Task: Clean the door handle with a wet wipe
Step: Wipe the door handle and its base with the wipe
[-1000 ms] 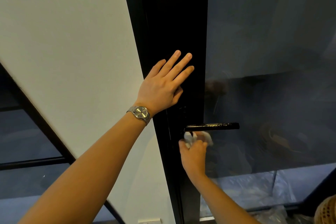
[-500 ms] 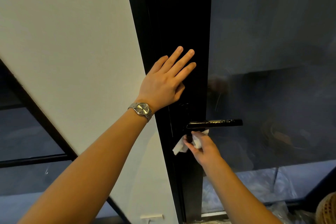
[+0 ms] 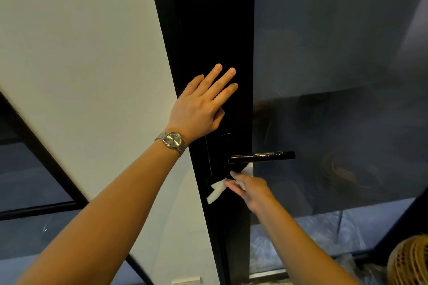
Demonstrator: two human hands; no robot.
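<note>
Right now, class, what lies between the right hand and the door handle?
The white wet wipe, held in the fingers of the right hand just beneath the black door handle, as the head view shows.

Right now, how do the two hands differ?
The left hand lies flat, fingers straight, on the door frame; the right hand pinches a wet wipe. The left sits above the door handle, the right below it. Only the left wrist wears a watch. Both are bare.

A: What moved?
B: The right hand [image 3: 252, 190] swung from straight under the door handle [image 3: 261, 157] to its lower right, fingers pointing left.
A: The wet wipe [image 3: 216, 192]?
B: Unbunched; a tail trails lower left.
</note>
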